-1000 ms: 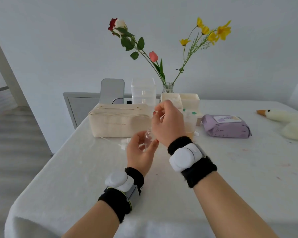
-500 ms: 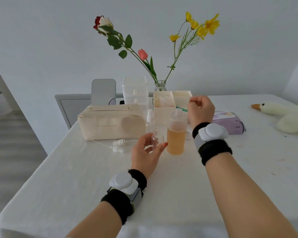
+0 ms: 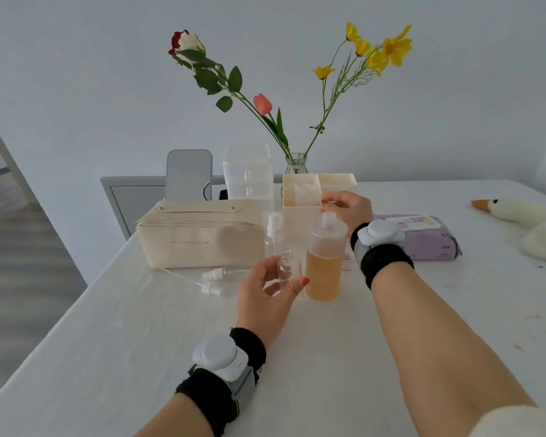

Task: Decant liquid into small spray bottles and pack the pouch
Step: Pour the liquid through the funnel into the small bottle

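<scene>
While we are pinching the small spray bottle (image 3: pixel 286 268) upright in our left hand (image 3: pixel 265 298), touching the amber refill bottle (image 3: pixel 324 266) standing on the counter (image 3: pixel 328 357), our right hand (image 3: pixel 349 209) is curling just over its cap (image 3: pixel 328 219); we cannot tell whether it grips.

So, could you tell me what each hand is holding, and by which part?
Left hand grips the small clear uncapped bottle by its body; whether the right hand holds anything cannot be told.

Bright, soft, even daylight; faint shadows, slight softness, wide-angle bending at edges.
</scene>
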